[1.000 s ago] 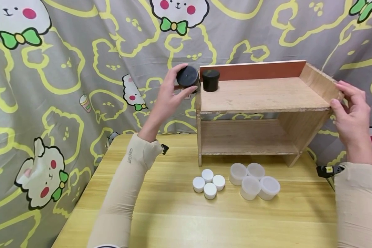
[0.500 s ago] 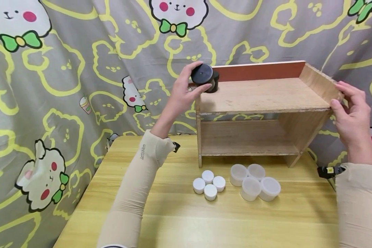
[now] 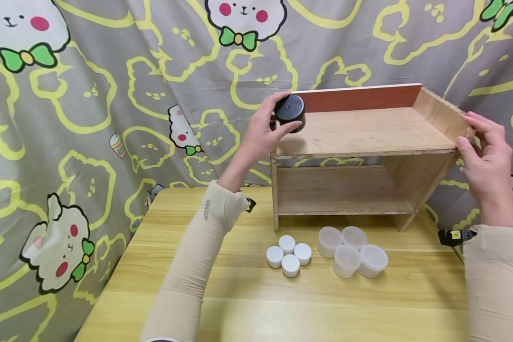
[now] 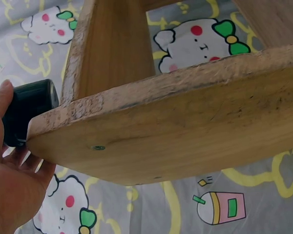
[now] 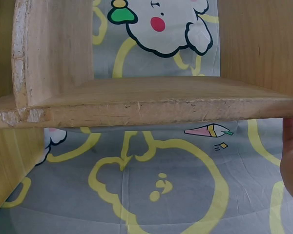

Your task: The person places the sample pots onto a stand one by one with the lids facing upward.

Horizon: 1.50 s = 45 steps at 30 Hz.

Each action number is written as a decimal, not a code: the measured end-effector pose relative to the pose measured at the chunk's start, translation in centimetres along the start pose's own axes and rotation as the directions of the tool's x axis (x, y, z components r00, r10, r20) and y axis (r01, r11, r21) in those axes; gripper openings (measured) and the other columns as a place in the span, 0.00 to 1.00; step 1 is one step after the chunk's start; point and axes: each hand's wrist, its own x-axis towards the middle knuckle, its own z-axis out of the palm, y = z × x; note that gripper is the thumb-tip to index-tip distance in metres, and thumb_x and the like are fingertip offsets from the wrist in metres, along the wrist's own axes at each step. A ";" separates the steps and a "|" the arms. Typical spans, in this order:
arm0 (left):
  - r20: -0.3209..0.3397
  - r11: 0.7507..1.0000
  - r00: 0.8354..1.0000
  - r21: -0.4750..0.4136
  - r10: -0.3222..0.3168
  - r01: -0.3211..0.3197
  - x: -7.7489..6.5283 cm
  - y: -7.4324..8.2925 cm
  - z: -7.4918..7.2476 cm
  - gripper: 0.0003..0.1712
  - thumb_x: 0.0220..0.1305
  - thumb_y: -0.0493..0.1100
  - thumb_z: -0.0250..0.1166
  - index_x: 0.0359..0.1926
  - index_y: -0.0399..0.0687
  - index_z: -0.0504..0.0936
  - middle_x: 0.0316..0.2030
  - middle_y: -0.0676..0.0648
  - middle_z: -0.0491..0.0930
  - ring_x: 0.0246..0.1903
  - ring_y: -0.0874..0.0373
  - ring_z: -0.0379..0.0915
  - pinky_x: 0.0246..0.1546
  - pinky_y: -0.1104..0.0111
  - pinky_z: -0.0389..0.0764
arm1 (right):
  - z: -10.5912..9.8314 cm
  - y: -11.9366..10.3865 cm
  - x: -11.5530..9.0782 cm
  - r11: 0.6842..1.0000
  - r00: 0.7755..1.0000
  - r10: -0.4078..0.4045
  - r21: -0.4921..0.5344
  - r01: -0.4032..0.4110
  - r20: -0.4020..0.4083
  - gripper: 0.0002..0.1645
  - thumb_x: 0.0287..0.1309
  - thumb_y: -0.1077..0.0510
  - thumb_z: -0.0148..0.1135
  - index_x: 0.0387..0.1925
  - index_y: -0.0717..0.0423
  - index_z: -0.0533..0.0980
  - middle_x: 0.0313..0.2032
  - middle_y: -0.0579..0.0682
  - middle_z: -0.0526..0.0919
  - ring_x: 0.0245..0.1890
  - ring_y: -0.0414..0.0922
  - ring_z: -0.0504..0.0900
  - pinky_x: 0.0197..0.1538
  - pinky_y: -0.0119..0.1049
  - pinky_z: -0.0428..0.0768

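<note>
My left hand holds a small black jar by its sides, fingers behind and thumb in front. The jar is over the left end of the top board of a wooden shelf unit; whether it touches the board cannot be seen. A second black jar, visible there earlier, is hidden behind it. In the left wrist view the black jar is close to the edge of the side panel. My right hand grips the front edge of the right side panel, thumb in front.
Several white lidded jars stand grouped on the wooden table before the shelf. To their right is a cluster of several translucent tubs. The lower shelf board runs beneath the top one. A patterned curtain hangs behind.
My left hand has carried the black jar rightwards from outside the shelf's left side to over the top board, covering the second black jar. The right hand stays where it was.
</note>
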 end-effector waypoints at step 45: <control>0.073 0.970 0.996 0.241 -0.042 0.024 -0.3 -0.9 1.4 0.39 0.66 0.54 0.72 0.73 0.48 0.70 0.67 0.44 0.74 0.66 0.50 0.66 0.67 0.60 0.70 | 0.1 -0.1 -0.1 1.000 1.000 0.003 0.002 -0.003 0.000 0.30 0.72 0.70 0.51 0.70 0.47 0.73 0.71 0.38 0.65 0.73 0.38 0.66 0.77 0.30 0.60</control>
